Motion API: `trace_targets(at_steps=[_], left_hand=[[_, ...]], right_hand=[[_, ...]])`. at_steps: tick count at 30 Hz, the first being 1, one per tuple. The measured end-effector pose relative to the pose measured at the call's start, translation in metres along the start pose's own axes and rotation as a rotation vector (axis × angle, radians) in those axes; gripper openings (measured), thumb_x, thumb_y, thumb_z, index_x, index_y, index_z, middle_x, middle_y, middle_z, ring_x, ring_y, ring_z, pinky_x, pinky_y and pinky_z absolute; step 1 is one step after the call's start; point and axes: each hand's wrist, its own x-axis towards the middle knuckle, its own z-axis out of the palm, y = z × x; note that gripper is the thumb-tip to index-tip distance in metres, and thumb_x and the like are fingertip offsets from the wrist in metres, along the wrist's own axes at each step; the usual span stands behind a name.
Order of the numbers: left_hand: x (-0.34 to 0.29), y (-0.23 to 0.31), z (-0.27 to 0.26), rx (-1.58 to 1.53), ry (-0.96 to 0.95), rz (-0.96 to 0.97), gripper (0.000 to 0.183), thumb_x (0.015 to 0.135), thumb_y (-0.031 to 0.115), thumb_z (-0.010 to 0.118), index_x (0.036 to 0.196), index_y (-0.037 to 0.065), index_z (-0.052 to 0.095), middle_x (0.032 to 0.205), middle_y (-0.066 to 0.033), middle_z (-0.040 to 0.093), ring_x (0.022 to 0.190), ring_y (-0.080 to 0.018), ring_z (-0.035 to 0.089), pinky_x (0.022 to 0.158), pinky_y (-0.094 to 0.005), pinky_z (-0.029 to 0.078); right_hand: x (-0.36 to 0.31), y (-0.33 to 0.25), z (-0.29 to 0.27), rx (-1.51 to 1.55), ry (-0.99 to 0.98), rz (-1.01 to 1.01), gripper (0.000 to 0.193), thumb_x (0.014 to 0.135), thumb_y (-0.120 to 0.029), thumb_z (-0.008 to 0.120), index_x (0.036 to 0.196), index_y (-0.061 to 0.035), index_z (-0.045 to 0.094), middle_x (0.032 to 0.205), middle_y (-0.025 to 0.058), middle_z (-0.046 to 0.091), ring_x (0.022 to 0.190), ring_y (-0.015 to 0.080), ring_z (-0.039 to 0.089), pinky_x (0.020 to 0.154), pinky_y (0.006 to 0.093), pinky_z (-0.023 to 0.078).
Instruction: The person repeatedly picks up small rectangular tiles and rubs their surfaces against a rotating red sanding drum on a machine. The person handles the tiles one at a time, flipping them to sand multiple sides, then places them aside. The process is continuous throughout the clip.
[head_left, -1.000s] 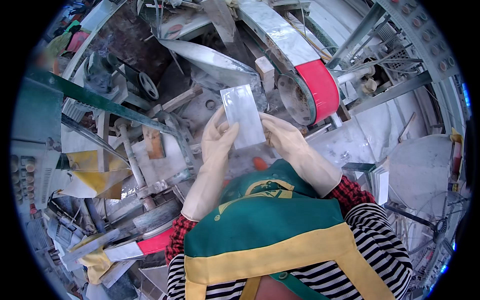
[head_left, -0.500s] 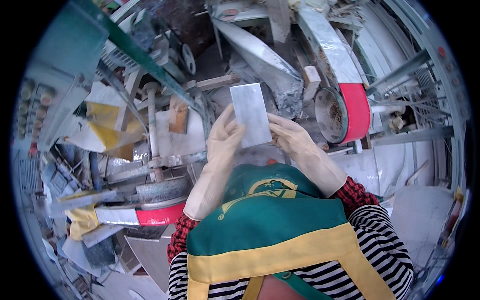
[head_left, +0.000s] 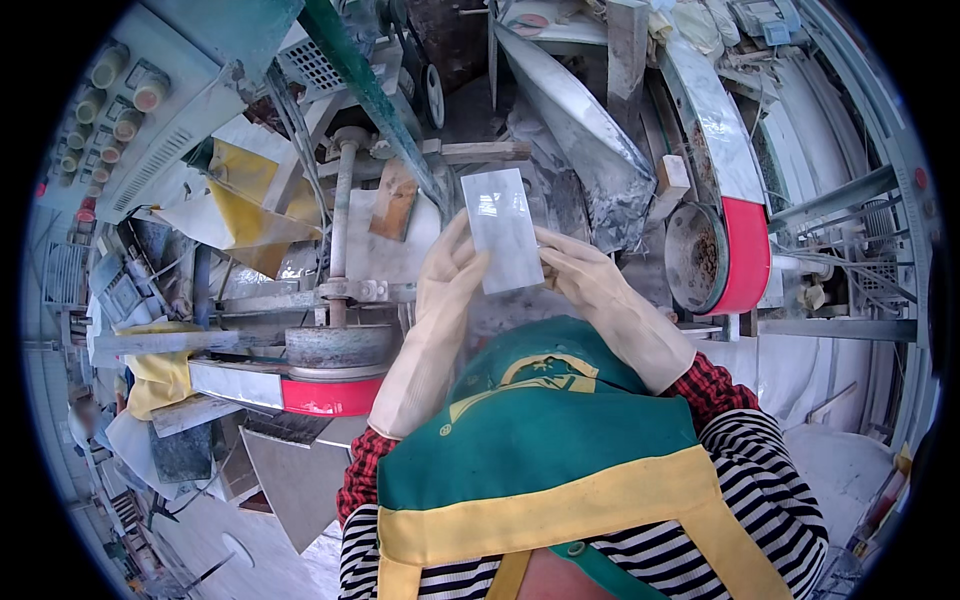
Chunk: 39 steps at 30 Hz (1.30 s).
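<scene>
Between the left hand [head_left: 448, 280] and the right hand [head_left: 588, 278], the tile [head_left: 504, 232] is held by its side edges, just beyond the apron [head_left: 545, 445]; it is best pinched lightly, its face left uncovered, and kept clear of the left belt [head_left: 335, 397] and right belt [head_left: 746, 255].

I'm in an industrial workshop, plainly a machine shop, thick with pale dust. To my left hangs a control panel [head_left: 115, 125] with rows of round buttons; to my right a broad belt [head_left: 748, 262] with a red stretch loops round a drum [head_left: 698, 258]. I wear rubber gloves [head_left: 432, 315] and a green apron [head_left: 530, 455].
</scene>
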Motion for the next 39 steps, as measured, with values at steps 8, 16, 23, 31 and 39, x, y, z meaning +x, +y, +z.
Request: trace_targets(at_steps=[8, 16, 23, 31, 39], left_hand=[[0.006, -0.004, 0.002, -0.031, -0.085, -0.003, 0.067, 0.096, 0.006, 0.058, 0.155, -0.004, 0.027, 0.140, -0.0162, 0.058, 0.125, -0.0181, 0.057, 0.105, -0.0299, 0.044], [0.020, -0.011, 0.011, 0.044, -0.194, -0.026, 0.071, 0.093, 0.012, 0.060, 0.155, -0.004, 0.028, 0.145, -0.0163, 0.054, 0.131, -0.0195, 0.054, 0.110, -0.0313, 0.040], [0.021, -0.014, 0.016, 0.028, -0.216, -0.008, 0.069, 0.096, 0.007, 0.059, 0.155, -0.005, 0.026, 0.142, -0.0158, 0.057, 0.127, -0.0160, 0.056, 0.106, -0.0284, 0.043], [0.014, 0.003, 0.032, 0.088, -0.314, -0.119, 0.076, 0.093, 0.004, 0.060, 0.157, -0.003, 0.021, 0.146, -0.0176, 0.052, 0.127, -0.0185, 0.056, 0.108, -0.0302, 0.042], [-0.014, 0.012, -0.033, 0.165, 0.084, -0.119, 0.075, 0.094, 0.017, 0.069, 0.155, 0.000, 0.029, 0.147, -0.0194, 0.051, 0.126, -0.0237, 0.057, 0.109, -0.0364, 0.042]], right_hand=[[-0.006, -0.001, -0.001, 0.037, -0.068, -0.040, 0.062, 0.103, -0.027, 0.056, 0.153, 0.0034, 0.037, 0.135, 0.0082, 0.060, 0.121, 0.0139, 0.057, 0.106, 0.0305, 0.042], [-0.003, 0.022, -0.040, -0.144, 0.026, 0.003, 0.059, 0.098, -0.013, 0.055, 0.151, 0.0048, 0.038, 0.132, 0.0085, 0.062, 0.117, 0.0122, 0.059, 0.101, 0.0279, 0.044], [-0.012, 0.013, -0.020, 0.049, 0.143, -0.080, 0.057, 0.098, -0.017, 0.060, 0.149, 0.0024, 0.042, 0.120, 0.0085, 0.067, 0.102, 0.0113, 0.064, 0.089, 0.0251, 0.049], [-0.009, 0.021, -0.034, 0.018, 0.053, -0.136, 0.066, 0.095, -0.023, 0.070, 0.147, 0.0040, 0.041, 0.130, 0.0106, 0.063, 0.114, 0.0162, 0.063, 0.099, 0.0319, 0.049], [-0.018, 0.017, -0.036, 0.042, 0.081, -0.081, 0.063, 0.099, -0.027, 0.063, 0.148, 0.0069, 0.039, 0.136, 0.0104, 0.058, 0.125, 0.0159, 0.055, 0.109, 0.0290, 0.040]])
